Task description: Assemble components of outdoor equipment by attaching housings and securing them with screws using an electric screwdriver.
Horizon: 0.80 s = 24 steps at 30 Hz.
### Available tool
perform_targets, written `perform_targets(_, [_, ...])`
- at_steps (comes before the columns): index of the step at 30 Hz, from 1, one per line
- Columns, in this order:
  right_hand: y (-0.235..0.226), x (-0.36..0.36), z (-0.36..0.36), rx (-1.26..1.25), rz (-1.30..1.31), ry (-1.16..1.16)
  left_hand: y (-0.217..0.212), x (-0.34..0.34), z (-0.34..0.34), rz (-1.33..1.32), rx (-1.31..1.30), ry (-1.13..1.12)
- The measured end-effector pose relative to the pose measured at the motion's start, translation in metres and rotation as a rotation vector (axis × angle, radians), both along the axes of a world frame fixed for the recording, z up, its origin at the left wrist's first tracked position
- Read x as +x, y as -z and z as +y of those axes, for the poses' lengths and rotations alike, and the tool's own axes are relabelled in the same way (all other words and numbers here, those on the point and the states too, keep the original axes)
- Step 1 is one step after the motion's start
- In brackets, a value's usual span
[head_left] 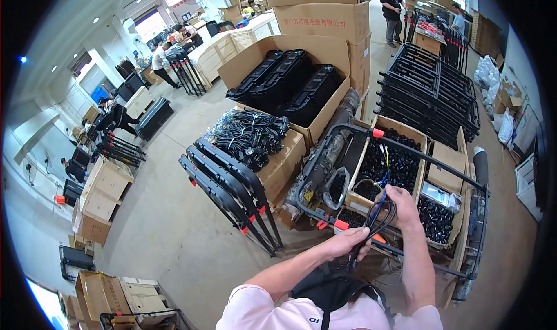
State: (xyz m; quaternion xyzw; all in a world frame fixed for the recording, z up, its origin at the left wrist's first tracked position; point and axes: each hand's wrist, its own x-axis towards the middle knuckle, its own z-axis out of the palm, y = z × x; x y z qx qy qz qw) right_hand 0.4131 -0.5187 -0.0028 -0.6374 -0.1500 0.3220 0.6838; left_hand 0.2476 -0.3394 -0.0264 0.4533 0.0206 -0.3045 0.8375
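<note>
Both my hands hold a looped black power cord in front of my body. My left hand is closed round the lower part of its loops. Higher up and to the right, my right hand grips the cord close to its stripped end. Thin yellow and blue wires stick up from that end above my fingers. Just beyond and beneath my hands, a black tubular frame with red clips lies across open boxes of parts. The cord's lower end is hidden near my dark apron.
Small black parts fill a box under the frame. A heap of bundled cords tops a carton to the left, beside standing black frames. Black plastic trays fill a carton behind. Stacked frames stand far right; several people work farther off.
</note>
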Motion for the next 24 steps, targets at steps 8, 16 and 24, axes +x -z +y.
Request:
perform_targets(8, [0.026, 0.084, 0.005, 0.673, 0.603, 0.569, 0.007, -0.014, -0.013, -0.006, 0.005, -0.022])
perform_targets(16, [-0.007, 0.105, -0.009, 0.602, 0.331, 0.748, 0.026, -0.031, -0.007, -0.148, 0.305, -0.034])
perform_targets(24, [-0.096, -0.011, -0.009, -0.399, -0.953, 0.355, 0.039, -0.081, 0.020, -0.320, 0.943, 0.094])
